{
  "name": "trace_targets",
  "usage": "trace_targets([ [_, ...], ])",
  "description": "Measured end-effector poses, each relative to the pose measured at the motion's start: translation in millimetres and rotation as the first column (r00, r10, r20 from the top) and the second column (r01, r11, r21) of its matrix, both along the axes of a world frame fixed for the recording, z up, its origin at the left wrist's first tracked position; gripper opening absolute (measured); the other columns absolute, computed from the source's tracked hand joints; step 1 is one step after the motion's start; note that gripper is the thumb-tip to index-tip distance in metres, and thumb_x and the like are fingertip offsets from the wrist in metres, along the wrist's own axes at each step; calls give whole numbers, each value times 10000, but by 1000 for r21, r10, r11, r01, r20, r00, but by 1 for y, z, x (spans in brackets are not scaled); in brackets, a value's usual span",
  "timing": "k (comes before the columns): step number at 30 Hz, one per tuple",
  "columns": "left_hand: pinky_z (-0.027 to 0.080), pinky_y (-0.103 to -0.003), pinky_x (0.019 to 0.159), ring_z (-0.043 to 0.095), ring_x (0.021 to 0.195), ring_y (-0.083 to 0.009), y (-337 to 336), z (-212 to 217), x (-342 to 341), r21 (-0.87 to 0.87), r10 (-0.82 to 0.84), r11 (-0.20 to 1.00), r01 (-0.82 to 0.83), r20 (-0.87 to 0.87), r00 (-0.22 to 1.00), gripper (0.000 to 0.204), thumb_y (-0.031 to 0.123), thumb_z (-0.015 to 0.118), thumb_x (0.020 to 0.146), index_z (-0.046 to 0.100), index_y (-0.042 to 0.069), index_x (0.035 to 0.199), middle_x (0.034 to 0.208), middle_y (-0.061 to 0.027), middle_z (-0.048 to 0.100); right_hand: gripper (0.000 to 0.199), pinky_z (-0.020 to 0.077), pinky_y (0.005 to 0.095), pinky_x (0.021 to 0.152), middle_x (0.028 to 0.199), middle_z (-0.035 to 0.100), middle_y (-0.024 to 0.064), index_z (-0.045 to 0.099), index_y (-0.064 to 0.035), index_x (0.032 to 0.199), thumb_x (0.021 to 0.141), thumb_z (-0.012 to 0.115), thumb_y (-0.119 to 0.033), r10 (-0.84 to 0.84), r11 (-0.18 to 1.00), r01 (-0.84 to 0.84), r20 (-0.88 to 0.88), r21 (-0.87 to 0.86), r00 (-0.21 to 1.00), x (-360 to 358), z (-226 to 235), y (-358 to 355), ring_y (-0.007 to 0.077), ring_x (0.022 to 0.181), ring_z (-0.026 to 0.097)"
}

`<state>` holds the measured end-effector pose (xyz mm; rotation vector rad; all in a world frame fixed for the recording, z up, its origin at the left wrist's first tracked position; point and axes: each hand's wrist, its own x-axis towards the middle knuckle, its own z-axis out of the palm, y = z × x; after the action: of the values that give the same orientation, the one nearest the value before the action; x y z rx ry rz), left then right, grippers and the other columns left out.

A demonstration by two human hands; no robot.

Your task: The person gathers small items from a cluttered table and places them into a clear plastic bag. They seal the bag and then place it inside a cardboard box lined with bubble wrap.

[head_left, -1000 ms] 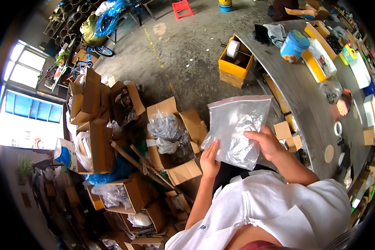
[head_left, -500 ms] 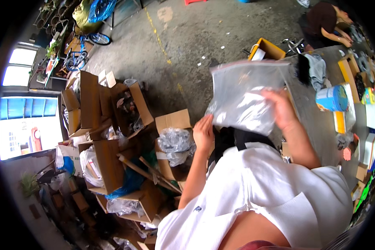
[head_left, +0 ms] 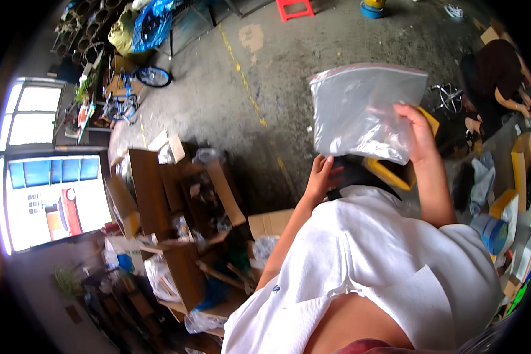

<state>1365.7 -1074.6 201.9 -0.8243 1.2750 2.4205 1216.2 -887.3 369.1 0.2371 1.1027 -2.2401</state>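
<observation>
A clear plastic zip bag (head_left: 360, 97) with a reddish strip along its top edge is held up in front of me. My right hand (head_left: 419, 135) grips its right side, the thumb and fingers closed on the film. Just under the bag's lower left corner is my left hand (head_left: 320, 180), its fingers apart and holding nothing; whether a fingertip brushes the film I cannot tell. The bag looks flat, with creases and glare near the bottom. Anything inside it cannot be made out.
Open cardboard boxes (head_left: 150, 192) with plastic-wrapped goods crowd my left. A yellow bin (head_left: 389, 174) stands behind the bag. At right, a bench holds a blue tin (head_left: 489, 231) and grey cloth (head_left: 482, 183). Another person (head_left: 498, 71) bends down at far right. A red stool (head_left: 295, 9) stands far ahead.
My view has swung to the right. My left hand has come off the bag's lower left corner and its fingers have spread. My right hand still holds the bag.
</observation>
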Motion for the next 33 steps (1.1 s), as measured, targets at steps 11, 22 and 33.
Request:
trace_targets([
  [11,489,-350,803,485,1125,-275,-126,-6,-247,301,336,905,-300,-75,939,662,630,396,847,206,298,1387,1325,-33,386,201,485,295,647,875,626,74,594,-20,964,809,567,-146,-43,992,51,-70,116,997,-231,13,-79,171,751,600],
  [22,352,-346,994,378,1254,-185,-186,-31,-553,372,-123,910,183,-178,976,587,532,403,900,366,156,1349,1377,-5,399,355,488,329,797,1069,605,232,516,55,1130,856,489,-170,-245,969,246,-41,11,969,-440,-4,-91,241,929,615],
  [33,437,-340,883,485,1127,-195,-108,5,-841,238,-649,701,672,-179,740,615,512,558,835,441,85,1261,1268,-42,486,308,485,298,728,1031,626,207,558,91,1056,837,484,-112,-778,597,769,-68,229,624,-527,8,-30,196,812,614],
])
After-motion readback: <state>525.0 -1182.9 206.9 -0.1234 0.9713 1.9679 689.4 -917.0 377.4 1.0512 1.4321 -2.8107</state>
